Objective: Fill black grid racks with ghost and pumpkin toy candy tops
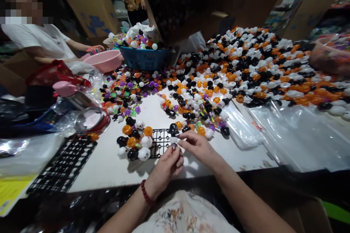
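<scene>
My left hand (170, 161) is closed around the lower end of a small toy (173, 139) with a black figure top and a white ridged collar. The fingertips of my right hand (198, 147) pinch at the toy's collar from the right side. Just behind the toy lies a black plastic grid (160, 142), flat on the white table (109, 169). Orange, black and white Halloween figure heads (134, 140) sit in a cluster over the grid's left part. What my left fingers cover of the toy is hidden.
Loose figure heads (257, 62) heap across the back right. Clear plastic bags (298, 134) lie on the right; more black grids (64, 165) lie left. A blue basket (147, 60), a pink basin (105, 60) and a flask (69, 93) stand behind. Other people work beyond.
</scene>
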A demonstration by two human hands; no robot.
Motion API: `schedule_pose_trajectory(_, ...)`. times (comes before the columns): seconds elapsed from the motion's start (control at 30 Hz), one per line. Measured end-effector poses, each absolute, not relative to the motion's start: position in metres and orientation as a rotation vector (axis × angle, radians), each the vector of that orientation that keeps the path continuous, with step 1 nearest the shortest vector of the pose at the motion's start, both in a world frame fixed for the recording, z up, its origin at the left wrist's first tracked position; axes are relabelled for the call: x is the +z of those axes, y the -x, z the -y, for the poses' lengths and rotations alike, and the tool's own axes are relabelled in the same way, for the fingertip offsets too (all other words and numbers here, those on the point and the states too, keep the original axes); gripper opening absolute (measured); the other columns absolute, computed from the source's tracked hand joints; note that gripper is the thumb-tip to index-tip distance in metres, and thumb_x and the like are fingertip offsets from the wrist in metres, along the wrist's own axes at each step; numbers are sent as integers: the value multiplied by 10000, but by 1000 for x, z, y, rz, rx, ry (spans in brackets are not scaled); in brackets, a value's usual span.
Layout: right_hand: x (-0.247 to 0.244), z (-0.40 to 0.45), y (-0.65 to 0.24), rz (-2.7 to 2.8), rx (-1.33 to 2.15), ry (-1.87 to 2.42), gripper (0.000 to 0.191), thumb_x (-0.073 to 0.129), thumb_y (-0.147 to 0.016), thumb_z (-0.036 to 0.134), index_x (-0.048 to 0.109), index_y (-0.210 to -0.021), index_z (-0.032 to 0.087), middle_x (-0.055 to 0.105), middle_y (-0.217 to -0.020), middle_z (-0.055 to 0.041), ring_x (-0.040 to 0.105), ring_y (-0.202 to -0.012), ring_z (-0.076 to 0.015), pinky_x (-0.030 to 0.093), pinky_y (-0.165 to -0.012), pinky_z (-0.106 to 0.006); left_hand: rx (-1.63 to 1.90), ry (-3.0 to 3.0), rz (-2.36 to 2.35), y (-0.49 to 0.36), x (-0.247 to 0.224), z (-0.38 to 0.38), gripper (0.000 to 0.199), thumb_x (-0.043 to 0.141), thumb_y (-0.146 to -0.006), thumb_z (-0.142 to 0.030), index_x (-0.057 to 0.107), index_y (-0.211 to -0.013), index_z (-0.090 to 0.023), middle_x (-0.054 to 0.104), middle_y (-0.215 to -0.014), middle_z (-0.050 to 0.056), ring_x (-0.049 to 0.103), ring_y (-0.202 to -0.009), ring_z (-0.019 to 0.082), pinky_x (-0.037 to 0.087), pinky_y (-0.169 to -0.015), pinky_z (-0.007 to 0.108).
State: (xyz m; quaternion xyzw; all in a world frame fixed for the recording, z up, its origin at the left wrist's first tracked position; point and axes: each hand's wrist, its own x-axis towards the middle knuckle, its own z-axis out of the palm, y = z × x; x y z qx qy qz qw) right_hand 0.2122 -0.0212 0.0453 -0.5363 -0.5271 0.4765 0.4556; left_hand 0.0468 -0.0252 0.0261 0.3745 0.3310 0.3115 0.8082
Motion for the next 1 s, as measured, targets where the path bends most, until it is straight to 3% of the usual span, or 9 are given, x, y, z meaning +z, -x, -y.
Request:
schedule_pose_trajectory(0.13, 48, 23, -203, 1398, 1065, 1393, 216, 734, -788, 383, 699, -878, 189, 576, -915, -14, 523, -759, -137, 436, -703, -283, 637, -740, -706, -48, 19, 25, 455, 748, -772, -518, 481, -925, -183, 319, -638, -92, 244, -520, 48, 197, -487, 185)
schedule_pose_trajectory(0.27, 48, 24, -194, 1463, 1019, 1392, 178, 728, -794, 327, 662, -710, 185, 546, -867, -7, 519, -798, -142, 421, -709, -273, 675, -799, -794, -51, 12, 26, 464, 742, -756, -535, 472, -893, -183, 371, -652, -82, 289, -546, 57, 247, -519, 204)
schedule_pose_trajectory(0.43, 44, 22, -187, 1490, 1032, 1385, 92, 671, -825, 227, 698, -744, 193, 579, -910, -19, 553, -893, -157, 421, -801, -286, 665, -1086, -1028, -50, 9, 27, 367, 634, -846, -484, 531, -990, -162, 488, -713, -43, 402, -615, 93, 347, -576, 234)
schedule_pose_trajectory(0.57, 37, 12, -190, 1424, 1125, 1345, 199, 618, -860, 291, 618, -692, 185, 528, -729, 13, 515, -731, -138, 398, -671, -268, 404, -1406, -1115, -32, 38, 36, 372, 540, -924, -418, 560, -1216, -188, 632, -857, 11, 551, -691, 142, 454, -640, 279)
schedule_pose_trajectory(0.63, 33, 5, -191, 1326, 1252, 1308, 208, 589, -877, 356, 598, -750, 192, 521, -698, 28, 482, -636, -120, 379, -590, -254, 325, -1647, -1115, -16, 65, 38, 351, 504, -957, -419, 600, -1236, -228, 691, -964, 34, 613, -774, 161, 490, -708, 297)
schedule_pose_trajectory(0.8, 26, -10, -185, 1201, 1420, 1244, 180, 563, -877, 374, 570, -835, 199, 570, -773, 19, 510, -619, -118, 425, -568, -250, 780, -2203, -1326, 29, 119, 7, 261, 514, -971, -355, 662, -1137, -218, 704, -1079, 50, 649, -973, 176, 503, -882, 299)
schedule_pose_trajectory(1.0, 27, -24, -185, 1603, 1048, 1424, 184, 564, -901, 249, 566, -726, 190, 535, -662, 30, 474, -644, -130, 342, -610, -261, 866, -2407, -1580, 62, 124, -44, 288, 460, -993, -361, 641, -1142, -193, 674, -1142, 66, 618, -1093, 199, 468, -1012, 348)
